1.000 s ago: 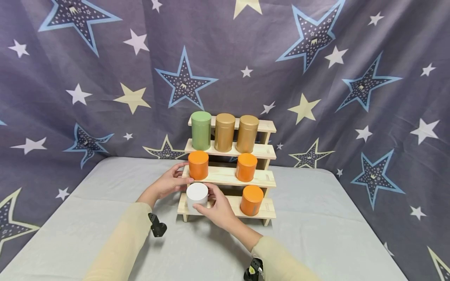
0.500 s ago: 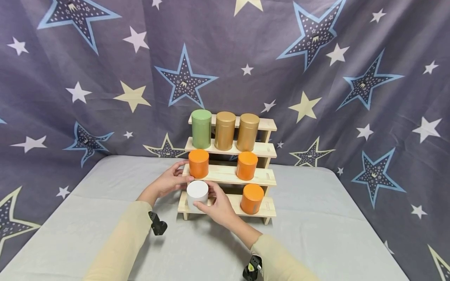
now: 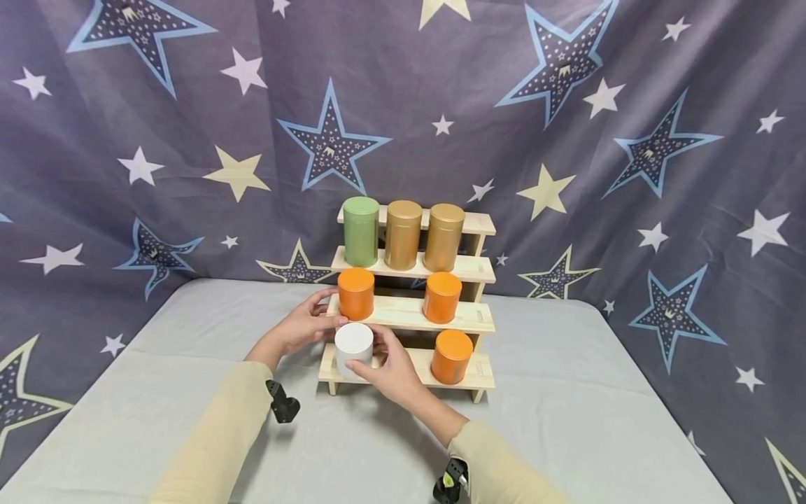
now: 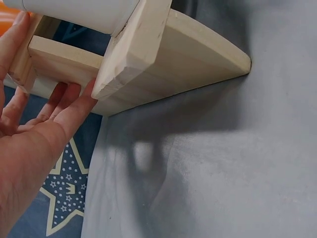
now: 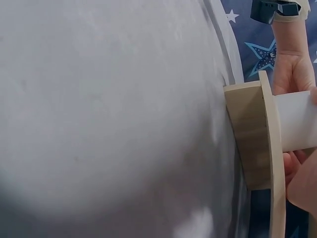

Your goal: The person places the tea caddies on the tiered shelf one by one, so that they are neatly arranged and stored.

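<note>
At the left end of the lowest step of a wooden tiered stand [image 3: 403, 313] stands a white cylindrical tin [image 3: 352, 339], upright. My right hand [image 3: 392, 369] holds this tin from its right side, thumb in front and fingers behind. The right wrist view has the tin [image 5: 297, 121] with its base at the board. My left hand [image 3: 305, 327] grips the stand's left end, thumb at the front edge of the second step, just below an orange tin [image 3: 355, 295]. In the left wrist view its fingers [image 4: 69, 111] reach the wooden side piece [image 4: 67, 57].
Two more orange tins stand at the right, one on the second step [image 3: 442, 299] and one on the lowest [image 3: 451, 358]. Higher up are a green tin [image 3: 361, 234] and two gold tins. A grey cloth [image 3: 567, 420] covers the table; a starred curtain [image 3: 441, 161] hangs behind.
The head view has shifted very slightly. Both hands, the white tin and the stand keep their places.
</note>
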`<state>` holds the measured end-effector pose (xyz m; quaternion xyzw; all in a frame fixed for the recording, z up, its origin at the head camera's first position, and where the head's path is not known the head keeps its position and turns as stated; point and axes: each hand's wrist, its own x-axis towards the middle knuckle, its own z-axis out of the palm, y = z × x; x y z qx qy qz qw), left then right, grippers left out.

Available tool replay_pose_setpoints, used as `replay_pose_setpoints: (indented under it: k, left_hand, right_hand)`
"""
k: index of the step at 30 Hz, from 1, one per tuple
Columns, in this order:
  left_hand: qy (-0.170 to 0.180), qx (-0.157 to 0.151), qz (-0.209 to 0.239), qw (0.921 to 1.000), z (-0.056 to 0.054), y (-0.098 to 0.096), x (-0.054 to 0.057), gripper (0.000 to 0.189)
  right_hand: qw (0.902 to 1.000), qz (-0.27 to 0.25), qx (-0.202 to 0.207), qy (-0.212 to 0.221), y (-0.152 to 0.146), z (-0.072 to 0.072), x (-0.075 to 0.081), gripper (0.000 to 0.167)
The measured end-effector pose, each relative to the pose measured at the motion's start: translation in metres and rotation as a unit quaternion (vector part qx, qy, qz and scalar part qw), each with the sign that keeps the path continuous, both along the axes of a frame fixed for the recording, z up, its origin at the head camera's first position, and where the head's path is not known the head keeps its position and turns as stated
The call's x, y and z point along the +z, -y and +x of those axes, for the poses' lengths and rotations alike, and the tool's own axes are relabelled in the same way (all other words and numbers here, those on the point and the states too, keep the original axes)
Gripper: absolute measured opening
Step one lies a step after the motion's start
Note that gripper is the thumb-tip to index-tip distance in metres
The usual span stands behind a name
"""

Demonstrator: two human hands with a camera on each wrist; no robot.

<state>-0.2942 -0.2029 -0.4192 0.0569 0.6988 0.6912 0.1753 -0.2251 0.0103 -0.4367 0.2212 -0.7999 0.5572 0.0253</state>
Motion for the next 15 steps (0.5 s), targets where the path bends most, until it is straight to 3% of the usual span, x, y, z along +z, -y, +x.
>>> replay_pose_setpoints:
  k: [4,8,15]
  left_hand:
    - [-0.002,0.007,0.004,1.0000,0.002,0.003,-0.003,0.081]
    - [-0.004,0.016,0.006,0.9999,0.003,0.000,-0.003,0.081]
    - [-0.012,0.024,-0.017,0.9995,0.005,-0.007,0.001,0.090]
  right_hand:
    - [1.0000,-0.002,0.005,0.003,0.000,0.002,0.004,0.068]
    - [0.9995,0.025,-0.019,0.003,-0.006,0.011,0.016,0.072]
    - [0.9925,0.094,-0.037,-0.069,-0.037,0.030,0.052,0.071]
